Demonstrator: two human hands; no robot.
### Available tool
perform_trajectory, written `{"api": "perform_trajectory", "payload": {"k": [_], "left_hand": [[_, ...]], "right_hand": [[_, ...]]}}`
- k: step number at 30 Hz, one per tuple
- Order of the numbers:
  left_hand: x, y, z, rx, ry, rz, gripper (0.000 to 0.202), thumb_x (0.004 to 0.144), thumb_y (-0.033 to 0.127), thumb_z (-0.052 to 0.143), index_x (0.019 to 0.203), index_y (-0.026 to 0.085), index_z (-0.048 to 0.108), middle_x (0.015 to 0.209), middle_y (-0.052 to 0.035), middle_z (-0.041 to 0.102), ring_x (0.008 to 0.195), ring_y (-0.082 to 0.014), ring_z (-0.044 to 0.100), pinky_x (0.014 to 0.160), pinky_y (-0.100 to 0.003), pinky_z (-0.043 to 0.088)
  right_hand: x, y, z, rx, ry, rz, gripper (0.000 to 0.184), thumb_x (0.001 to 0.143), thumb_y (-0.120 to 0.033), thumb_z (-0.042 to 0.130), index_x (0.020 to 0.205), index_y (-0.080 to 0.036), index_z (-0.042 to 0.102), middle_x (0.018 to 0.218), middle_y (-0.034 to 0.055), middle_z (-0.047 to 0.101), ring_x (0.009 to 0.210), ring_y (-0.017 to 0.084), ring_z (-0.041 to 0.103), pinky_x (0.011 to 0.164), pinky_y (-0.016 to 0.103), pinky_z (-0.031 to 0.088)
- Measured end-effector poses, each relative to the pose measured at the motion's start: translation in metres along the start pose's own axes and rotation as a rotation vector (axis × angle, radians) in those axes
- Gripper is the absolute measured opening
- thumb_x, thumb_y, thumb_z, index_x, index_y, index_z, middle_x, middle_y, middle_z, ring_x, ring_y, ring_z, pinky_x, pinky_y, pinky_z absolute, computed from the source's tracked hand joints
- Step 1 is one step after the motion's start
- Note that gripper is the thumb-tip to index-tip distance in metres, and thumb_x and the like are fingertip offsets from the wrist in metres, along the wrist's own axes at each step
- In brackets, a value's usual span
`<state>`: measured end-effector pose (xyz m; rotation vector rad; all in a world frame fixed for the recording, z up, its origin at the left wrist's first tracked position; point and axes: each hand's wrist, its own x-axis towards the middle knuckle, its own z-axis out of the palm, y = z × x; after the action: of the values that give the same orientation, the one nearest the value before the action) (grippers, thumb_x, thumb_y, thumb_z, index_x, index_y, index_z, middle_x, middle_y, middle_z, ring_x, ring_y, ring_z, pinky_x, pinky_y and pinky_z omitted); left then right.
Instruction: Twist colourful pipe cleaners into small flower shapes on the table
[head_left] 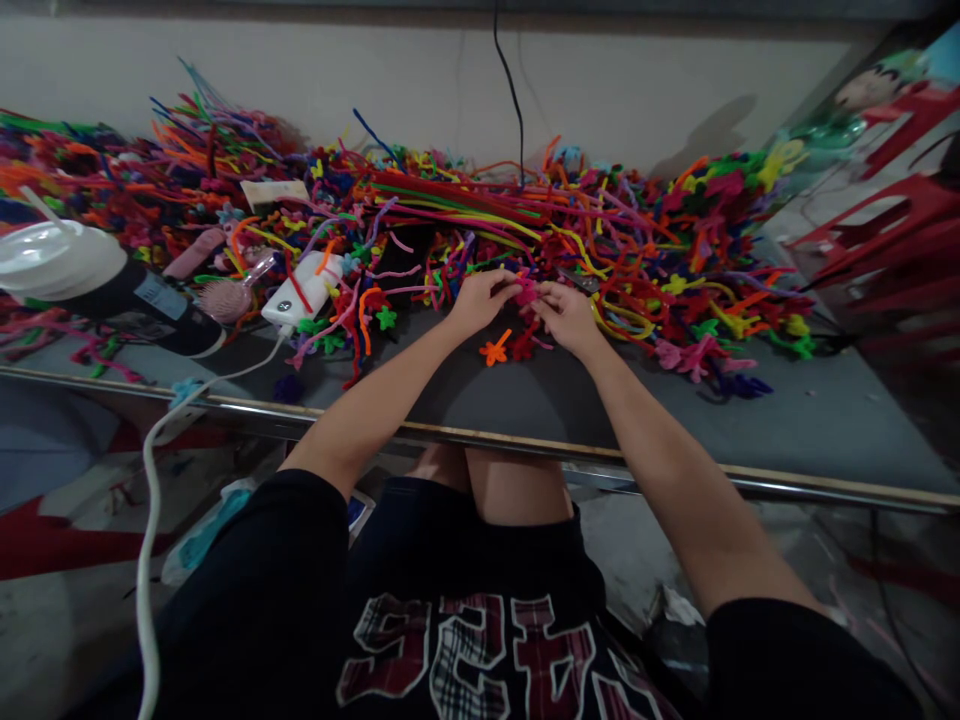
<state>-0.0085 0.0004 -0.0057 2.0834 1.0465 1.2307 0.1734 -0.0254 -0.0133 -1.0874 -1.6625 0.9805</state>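
Observation:
Between my two hands is a small magenta pipe-cleaner flower, held over the near part of the grey table. My left hand pinches it from the left with thumb and forefinger. From the right, the fingertips of my right hand are closed on its other side. Just below on the table lie an orange pipe-cleaner flower with a short stem and a dark red one. Behind my hands stretches a bundle of long straight pipe cleaners, red, green and yellow.
A large cup leans at the left, near a pink hairbrush and a white power bank whose cable hangs over the table edge. Heaped pipe-cleaner flowers line the back and right. Red chairs stand at far right.

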Motion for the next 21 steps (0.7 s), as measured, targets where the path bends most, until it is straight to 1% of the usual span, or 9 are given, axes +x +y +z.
{"api": "perform_trajectory", "payload": {"k": [3,5,10,17,21], "left_hand": [[0.0003,-0.0003,-0.0008,-0.022,-0.074,-0.035,0.012,0.086,0.025,0.061,0.087,0.015,0.068,0.074,-0.0010,0.068,0.067,-0.0098,0.058,0.066,-0.023,0.044],[-0.0004,0.0007,-0.0015,-0.048,-0.117,-0.043,0.013,0.086,0.026,0.061,0.085,0.015,0.068,0.071,-0.0004,0.066,0.066,-0.0095,0.057,0.066,-0.023,0.043],[-0.0030,0.0052,-0.0028,-0.088,-0.159,-0.063,0.016,0.086,0.028,0.060,0.085,0.014,0.068,0.066,0.0000,0.064,0.067,-0.0098,0.056,0.067,-0.023,0.042],[-0.0015,0.0015,-0.0011,-0.052,-0.167,-0.055,0.017,0.086,0.028,0.061,0.085,0.015,0.070,0.078,-0.0021,0.070,0.069,-0.0104,0.057,0.069,-0.024,0.043],[-0.0001,-0.0031,0.0002,-0.050,-0.175,-0.060,0.016,0.085,0.028,0.061,0.085,0.015,0.070,0.079,-0.0020,0.071,0.070,-0.0108,0.059,0.069,-0.025,0.044]], "right_hand": [[-0.0019,-0.0019,-0.0005,-0.048,0.031,0.000,0.034,0.079,-0.052,0.065,0.090,-0.020,0.064,0.073,0.0039,0.071,0.046,0.010,0.052,0.047,0.028,0.044],[-0.0032,-0.0032,-0.0008,-0.082,0.036,-0.001,0.035,0.078,-0.053,0.065,0.087,-0.019,0.065,0.071,0.0036,0.071,0.045,0.010,0.053,0.048,0.028,0.045],[-0.0051,-0.0049,-0.0009,-0.135,0.045,-0.015,0.040,0.079,-0.058,0.063,0.087,-0.018,0.066,0.070,0.0038,0.070,0.046,0.010,0.053,0.050,0.027,0.046],[-0.0059,-0.0061,-0.0017,-0.153,0.033,-0.030,0.044,0.077,-0.063,0.062,0.085,-0.020,0.067,0.071,0.0036,0.070,0.045,0.011,0.053,0.049,0.028,0.045],[-0.0063,-0.0064,-0.0018,-0.173,0.030,-0.024,0.046,0.076,-0.065,0.061,0.085,-0.021,0.067,0.072,0.0038,0.071,0.045,0.011,0.053,0.048,0.028,0.044]]}}
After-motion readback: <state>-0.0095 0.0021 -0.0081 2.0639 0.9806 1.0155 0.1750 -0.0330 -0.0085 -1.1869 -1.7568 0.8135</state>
